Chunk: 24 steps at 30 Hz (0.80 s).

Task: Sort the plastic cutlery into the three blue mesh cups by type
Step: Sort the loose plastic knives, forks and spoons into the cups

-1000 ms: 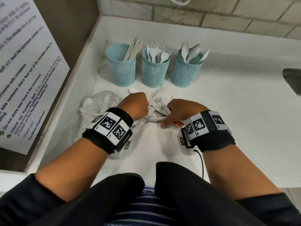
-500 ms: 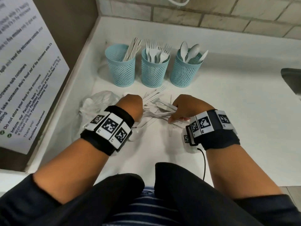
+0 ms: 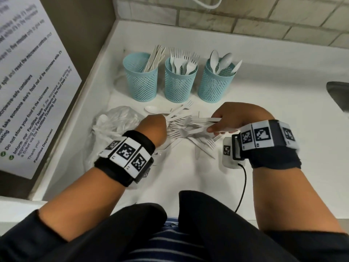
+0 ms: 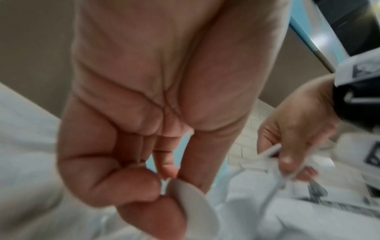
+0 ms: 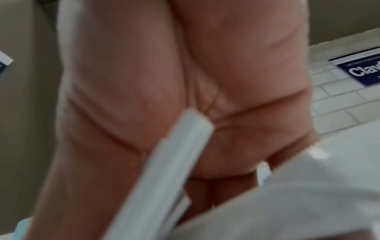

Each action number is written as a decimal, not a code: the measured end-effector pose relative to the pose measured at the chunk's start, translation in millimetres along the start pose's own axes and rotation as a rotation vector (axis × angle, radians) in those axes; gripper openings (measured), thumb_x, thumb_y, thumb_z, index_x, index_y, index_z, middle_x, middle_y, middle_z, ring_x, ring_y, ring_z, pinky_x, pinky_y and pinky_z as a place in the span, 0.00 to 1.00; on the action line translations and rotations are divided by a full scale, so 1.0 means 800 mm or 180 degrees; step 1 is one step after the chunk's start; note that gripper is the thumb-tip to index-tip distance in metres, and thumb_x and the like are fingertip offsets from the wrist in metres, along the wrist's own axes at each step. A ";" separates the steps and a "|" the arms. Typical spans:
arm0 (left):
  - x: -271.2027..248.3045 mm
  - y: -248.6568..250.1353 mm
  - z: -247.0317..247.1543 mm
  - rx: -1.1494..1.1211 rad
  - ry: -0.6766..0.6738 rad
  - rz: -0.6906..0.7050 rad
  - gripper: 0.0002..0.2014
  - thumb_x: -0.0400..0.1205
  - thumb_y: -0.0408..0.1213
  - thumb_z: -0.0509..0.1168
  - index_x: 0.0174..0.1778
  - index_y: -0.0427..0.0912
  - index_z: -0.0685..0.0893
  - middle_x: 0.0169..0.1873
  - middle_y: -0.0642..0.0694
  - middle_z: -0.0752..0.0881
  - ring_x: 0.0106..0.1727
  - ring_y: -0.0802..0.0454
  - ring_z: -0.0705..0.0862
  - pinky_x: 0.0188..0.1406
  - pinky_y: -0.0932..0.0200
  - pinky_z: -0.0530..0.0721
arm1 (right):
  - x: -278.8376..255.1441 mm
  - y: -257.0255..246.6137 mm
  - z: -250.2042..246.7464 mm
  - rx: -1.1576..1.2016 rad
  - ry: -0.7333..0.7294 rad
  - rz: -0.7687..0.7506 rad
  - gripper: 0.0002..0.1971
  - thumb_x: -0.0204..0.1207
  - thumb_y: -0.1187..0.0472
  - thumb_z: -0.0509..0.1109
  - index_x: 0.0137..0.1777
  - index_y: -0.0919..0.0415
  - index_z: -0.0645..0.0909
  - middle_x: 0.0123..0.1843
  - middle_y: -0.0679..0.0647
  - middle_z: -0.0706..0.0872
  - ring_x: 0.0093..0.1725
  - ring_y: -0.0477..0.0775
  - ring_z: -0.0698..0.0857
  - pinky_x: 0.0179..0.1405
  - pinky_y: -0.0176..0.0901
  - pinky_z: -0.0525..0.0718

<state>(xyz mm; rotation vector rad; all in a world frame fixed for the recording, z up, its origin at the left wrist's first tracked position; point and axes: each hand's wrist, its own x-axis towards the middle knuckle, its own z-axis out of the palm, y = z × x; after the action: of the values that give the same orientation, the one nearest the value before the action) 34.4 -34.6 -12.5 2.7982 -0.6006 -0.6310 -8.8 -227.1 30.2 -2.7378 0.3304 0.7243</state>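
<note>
Three blue mesh cups stand in a row at the back of the white counter (image 3: pixel 264 114): the left cup (image 3: pixel 140 80) holds knives, the middle cup (image 3: pixel 180 84) forks, the right cup (image 3: pixel 215 84) spoons. A loose pile of white cutlery (image 3: pixel 181 135) lies in front of them. My right hand (image 3: pixel 236 120) grips a bundle of forks (image 3: pixel 196 121) by the handles, tines pointing left; a handle (image 5: pixel 164 178) crosses its palm. My left hand (image 3: pixel 154 127) is at the pile's left edge, its fingertips pinching a rounded white utensil (image 4: pixel 185 203), its type unclear.
A crumpled clear plastic bag (image 3: pixel 117 120) lies left of the pile, and a single spoon (image 3: pixel 153 109) lies behind it. A printed notice (image 3: pixel 28 82) covers the left wall. A sink (image 3: pixel 340 95) starts at the right edge. Brick wall runs behind the cups.
My right hand has drawn back to the right and lifted slightly with the forks in its grip. The left hand has stayed at the pile's left side.
</note>
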 end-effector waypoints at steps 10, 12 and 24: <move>-0.023 -0.013 -0.090 -0.0809 0.1358 0.0044 0.11 0.80 0.28 0.61 0.55 0.42 0.81 0.56 0.44 0.82 0.59 0.46 0.79 0.51 0.62 0.71 | -0.022 0.041 -0.032 0.1509 -0.0099 -0.0077 0.09 0.73 0.56 0.73 0.35 0.60 0.85 0.24 0.45 0.84 0.29 0.45 0.79 0.32 0.34 0.77; -0.019 -0.015 -0.095 -0.1069 0.1519 0.0168 0.08 0.80 0.31 0.64 0.53 0.44 0.82 0.45 0.49 0.80 0.49 0.51 0.78 0.47 0.64 0.70 | -0.022 0.048 -0.031 0.1986 0.0043 -0.0186 0.08 0.75 0.60 0.70 0.35 0.61 0.83 0.24 0.44 0.85 0.25 0.39 0.79 0.27 0.29 0.77; 0.048 0.014 -0.033 -0.5590 -0.0254 -0.0527 0.11 0.88 0.45 0.50 0.57 0.43 0.73 0.51 0.38 0.83 0.42 0.45 0.86 0.45 0.47 0.85 | 0.035 0.015 0.039 0.4145 0.0500 -0.0436 0.07 0.79 0.64 0.65 0.40 0.62 0.80 0.31 0.50 0.84 0.27 0.42 0.80 0.25 0.32 0.77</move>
<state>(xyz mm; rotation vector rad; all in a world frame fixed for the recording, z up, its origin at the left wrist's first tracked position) 74.0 -58.4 0.2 1.1462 0.2170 -0.7220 -2.1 -232.0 -12.6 -1.5370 0.4299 0.1131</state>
